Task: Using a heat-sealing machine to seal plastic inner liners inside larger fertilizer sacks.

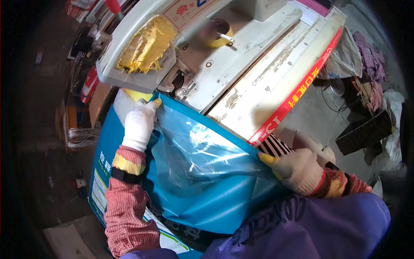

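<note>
A large blue sack [207, 209] lies across my lap, with clear plastic film [185, 146] showing wrinkled along its upper part. In a white glove with yellow fingertips, my left hand [139, 123] pinches the sack's top edge at the left, close to the presser foot [183, 84] of a sewing machine [142, 82]. Farther right, my right hand [299, 172], also gloved, is closed on the other end of that same edge, thumb on top. Between the two hands the edge is drawn fairly straight along the machine bed. The fingers beneath the sack are hidden.
Yellow woven cloth [146, 45] is fixed to the machine head. A yellow ring [224, 38] with a white stick lies on the bed. Red printed tape [297, 93] runs along the table edge. At right are a dark block [364, 133] and a plastic bag [343, 58].
</note>
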Demonstrator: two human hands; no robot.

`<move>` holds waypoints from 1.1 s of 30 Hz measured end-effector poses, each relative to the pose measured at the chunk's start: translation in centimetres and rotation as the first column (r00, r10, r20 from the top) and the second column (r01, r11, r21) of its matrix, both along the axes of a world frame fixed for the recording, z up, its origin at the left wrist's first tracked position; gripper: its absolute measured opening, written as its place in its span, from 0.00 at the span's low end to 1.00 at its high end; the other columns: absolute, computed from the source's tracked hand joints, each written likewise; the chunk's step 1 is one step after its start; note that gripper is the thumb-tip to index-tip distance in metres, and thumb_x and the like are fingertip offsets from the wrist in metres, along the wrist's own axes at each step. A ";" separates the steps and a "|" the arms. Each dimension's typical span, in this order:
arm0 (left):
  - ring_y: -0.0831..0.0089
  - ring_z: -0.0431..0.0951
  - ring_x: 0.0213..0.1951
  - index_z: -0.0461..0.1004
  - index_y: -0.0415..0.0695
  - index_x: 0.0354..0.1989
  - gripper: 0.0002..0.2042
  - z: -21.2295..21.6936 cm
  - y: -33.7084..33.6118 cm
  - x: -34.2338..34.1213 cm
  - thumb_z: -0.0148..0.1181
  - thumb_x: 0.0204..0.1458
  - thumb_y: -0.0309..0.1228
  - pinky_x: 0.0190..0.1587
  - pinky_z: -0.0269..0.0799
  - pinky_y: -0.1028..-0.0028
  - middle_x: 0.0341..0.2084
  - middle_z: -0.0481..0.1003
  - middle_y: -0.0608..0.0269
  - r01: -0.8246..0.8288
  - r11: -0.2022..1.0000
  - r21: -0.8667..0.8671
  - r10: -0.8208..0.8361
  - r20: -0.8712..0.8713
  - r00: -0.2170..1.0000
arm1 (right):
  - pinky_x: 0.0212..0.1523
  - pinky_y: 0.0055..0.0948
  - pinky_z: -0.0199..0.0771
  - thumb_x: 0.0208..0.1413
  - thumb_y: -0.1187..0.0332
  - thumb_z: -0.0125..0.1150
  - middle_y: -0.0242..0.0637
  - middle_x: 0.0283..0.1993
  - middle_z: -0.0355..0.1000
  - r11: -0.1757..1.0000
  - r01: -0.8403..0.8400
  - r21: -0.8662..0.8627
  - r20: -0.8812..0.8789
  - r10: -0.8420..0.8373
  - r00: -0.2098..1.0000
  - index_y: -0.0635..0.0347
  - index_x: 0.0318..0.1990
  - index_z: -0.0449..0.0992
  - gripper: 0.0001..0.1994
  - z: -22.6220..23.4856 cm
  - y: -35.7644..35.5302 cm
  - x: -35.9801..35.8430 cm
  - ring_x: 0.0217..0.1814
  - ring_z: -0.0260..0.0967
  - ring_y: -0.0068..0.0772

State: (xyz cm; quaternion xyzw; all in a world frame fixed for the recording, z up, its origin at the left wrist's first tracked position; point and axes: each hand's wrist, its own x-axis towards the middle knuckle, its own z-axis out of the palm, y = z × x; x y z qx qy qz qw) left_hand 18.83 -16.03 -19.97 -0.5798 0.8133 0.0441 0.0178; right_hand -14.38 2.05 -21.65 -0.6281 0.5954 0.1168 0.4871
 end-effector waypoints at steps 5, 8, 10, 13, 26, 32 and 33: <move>0.51 0.74 0.30 0.73 0.43 0.27 0.06 0.0 -1.7 -1.1 0.48 0.45 0.25 0.29 0.68 0.60 0.27 0.73 0.48 0.253 0.962 -0.108 -0.229 0.195 0.954 | 0.43 0.25 0.70 0.52 0.36 0.37 0.43 0.32 0.74 0.900 0.386 0.202 -0.171 -0.356 0.919 0.56 0.37 0.75 0.32 -0.1 0.4 1.2 0.40 0.73 0.37; 0.52 0.75 0.32 0.73 0.42 0.36 0.11 -1.0 -5.2 2.0 0.49 0.49 0.34 0.36 0.70 0.60 0.27 0.75 0.48 0.177 0.924 -0.338 -0.115 0.197 0.974 | 0.38 0.28 0.71 0.54 0.42 0.41 0.36 0.25 0.72 0.973 0.130 0.188 0.011 -0.134 0.991 0.57 0.34 0.76 0.27 1.4 -3.8 4.6 0.32 0.72 0.34; 0.51 0.74 0.37 0.72 0.42 0.40 0.15 -3.1 -13.3 10.6 0.50 0.49 0.39 0.39 0.70 0.62 0.36 0.74 0.47 0.184 0.911 -0.370 -0.040 0.363 0.931 | 0.22 0.31 0.70 0.59 0.55 0.41 0.34 0.16 0.68 0.677 -0.324 -0.660 -0.195 0.262 0.945 0.49 0.36 0.75 0.16 -1.0 -3.9 8.0 0.24 0.71 0.32; 0.52 0.71 0.45 0.69 0.44 0.44 0.15 3.8 -12.7 8.3 0.52 0.48 0.35 0.43 0.70 0.64 0.43 0.71 0.47 -0.075 0.904 -0.422 -0.012 -0.202 0.979 | 0.21 0.35 0.70 0.56 0.60 0.45 0.37 0.21 0.72 0.611 -0.177 -0.771 -0.045 0.225 0.973 0.54 0.35 0.76 0.13 -2.7 -9.7 13.5 0.26 0.73 0.34; 0.54 0.74 0.28 0.75 0.42 0.26 0.09 13.4 4.3 -11.1 0.59 0.44 0.36 0.31 0.69 0.63 0.24 0.75 0.52 0.378 0.920 0.103 -0.391 0.308 0.867 | 0.30 0.41 0.72 0.45 0.68 0.56 0.39 0.32 0.75 0.832 -0.435 -0.345 0.454 0.554 0.698 0.58 0.32 0.77 0.08 -1.5 -22.8 13.6 0.29 0.73 0.40; 0.57 0.74 0.25 0.65 0.38 0.46 0.30 9.6 7.3 -17.5 0.63 0.40 0.48 0.30 0.68 0.66 0.18 0.71 0.52 0.446 0.703 0.555 -0.664 0.287 0.690 | 0.35 0.35 0.72 0.34 0.68 0.61 0.48 0.28 0.73 0.377 -0.124 -0.918 0.020 0.355 0.935 0.55 0.28 0.76 0.09 3.3 -14.5 3.5 0.34 0.72 0.45; 0.59 0.74 0.26 0.64 0.40 0.50 0.27 10.0 7.4 -17.6 0.61 0.43 0.42 0.30 0.69 0.67 0.20 0.72 0.52 0.416 0.641 0.645 -0.625 0.124 0.771 | 0.36 0.34 0.72 0.34 0.70 0.60 0.48 0.28 0.73 0.429 0.172 -0.886 0.393 0.502 0.771 0.54 0.30 0.77 0.10 1.1 -15.5 4.3 0.33 0.72 0.45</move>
